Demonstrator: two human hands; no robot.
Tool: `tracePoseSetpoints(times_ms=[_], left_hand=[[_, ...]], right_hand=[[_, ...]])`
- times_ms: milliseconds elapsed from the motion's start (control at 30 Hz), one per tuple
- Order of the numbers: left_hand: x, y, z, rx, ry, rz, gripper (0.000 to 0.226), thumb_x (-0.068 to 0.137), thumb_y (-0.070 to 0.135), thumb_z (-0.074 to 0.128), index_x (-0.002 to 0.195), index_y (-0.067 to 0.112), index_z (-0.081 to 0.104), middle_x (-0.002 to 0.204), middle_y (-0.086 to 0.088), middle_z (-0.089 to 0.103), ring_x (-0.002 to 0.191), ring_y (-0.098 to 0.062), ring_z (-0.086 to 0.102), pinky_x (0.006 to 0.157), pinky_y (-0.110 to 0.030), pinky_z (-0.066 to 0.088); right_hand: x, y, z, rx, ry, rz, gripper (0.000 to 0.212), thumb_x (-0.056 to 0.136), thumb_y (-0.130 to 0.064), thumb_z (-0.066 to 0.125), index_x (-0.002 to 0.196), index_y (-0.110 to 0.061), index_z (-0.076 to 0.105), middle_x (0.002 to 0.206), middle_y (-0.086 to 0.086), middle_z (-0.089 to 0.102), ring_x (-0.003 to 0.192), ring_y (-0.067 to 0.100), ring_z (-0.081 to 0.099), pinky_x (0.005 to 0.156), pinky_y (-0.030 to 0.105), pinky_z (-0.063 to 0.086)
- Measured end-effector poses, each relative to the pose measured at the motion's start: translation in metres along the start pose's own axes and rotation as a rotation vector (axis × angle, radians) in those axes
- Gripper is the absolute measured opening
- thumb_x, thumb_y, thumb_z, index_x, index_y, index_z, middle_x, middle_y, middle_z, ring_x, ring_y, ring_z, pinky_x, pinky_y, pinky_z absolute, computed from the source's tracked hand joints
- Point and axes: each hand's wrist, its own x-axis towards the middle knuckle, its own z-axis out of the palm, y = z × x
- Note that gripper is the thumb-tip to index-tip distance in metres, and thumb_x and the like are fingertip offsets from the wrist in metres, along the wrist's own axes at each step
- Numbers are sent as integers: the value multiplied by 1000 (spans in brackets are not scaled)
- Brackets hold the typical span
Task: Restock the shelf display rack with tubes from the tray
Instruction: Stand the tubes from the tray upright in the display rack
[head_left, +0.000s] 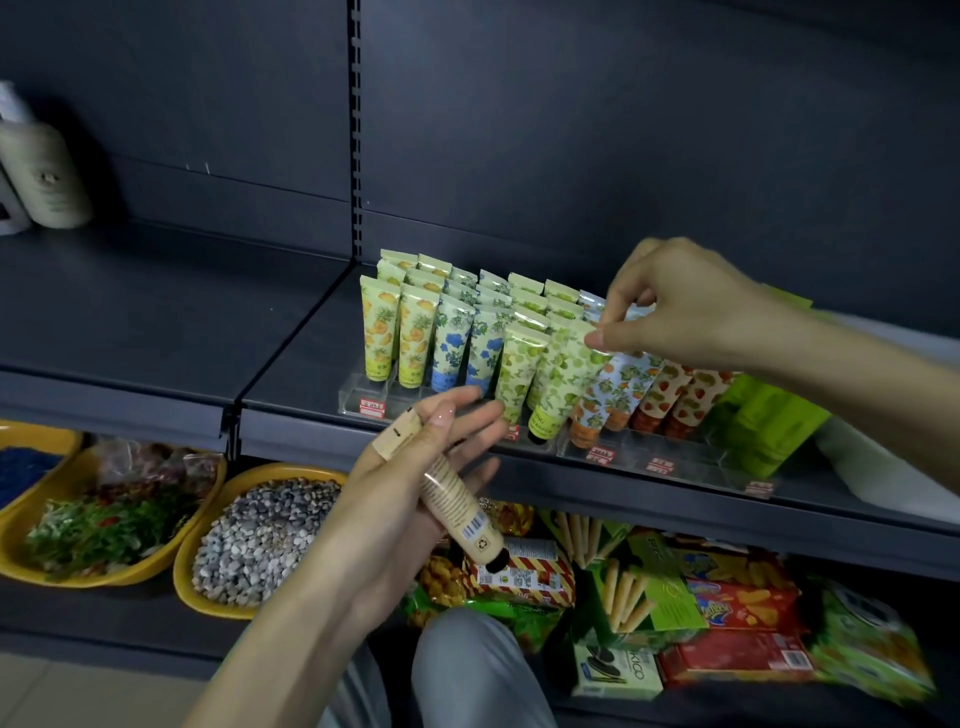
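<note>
A clear acrylic display rack (691, 462) on the dark shelf holds rows of upright patterned tubes (415, 332), cap down. My right hand (691, 306) pinches the crimped top of a green lime-print tube (558, 382) that leans in the rack's front row. My left hand (415, 499) is below the shelf edge, holding a beige tube (457, 501) with a black cap pointing down, clamped between nearly straight fingers. A green tray (763, 421) stands just right of the rack, partly hidden by my right forearm.
Pale bottles (44, 176) stand at the shelf's far left. Yellow bowls (208, 582) with pebbles and dried goods sit on the lower left shelf. Snack boxes and packets (727, 613) fill the lower right shelf. My knee (467, 670) is at the bottom.
</note>
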Motion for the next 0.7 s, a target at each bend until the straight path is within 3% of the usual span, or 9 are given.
tracePoseSetpoints(times_ms=[133,233,700], left_hand=[[5,7,1,-6,1,18,38,85,23,52,119,8,61,114,-11,71,108,-20,67,96,-41,48],[8,9,2,-9,1,20,39,85,24,52,120,9,60,116,-10,71,108,-20,67,95,-41,48],[9,14,-9,6,7,26,41,86,25,51,122,8,59,116,-10,70,110,-21,67,100,-43,45]], right_hand=[[8,3,5,-78,29,-16,15,77,-33,76,69,-21,71,90,-8,52,108,21,47,96,46,41],[14,6,9,-120,53,-3,15,77,-33,76,70,-22,69,102,-4,52,112,21,44,98,45,38],[34,14,33,-176,18,-5,19,78,-38,74,77,-19,73,103,-5,56,113,20,38,87,36,24]])
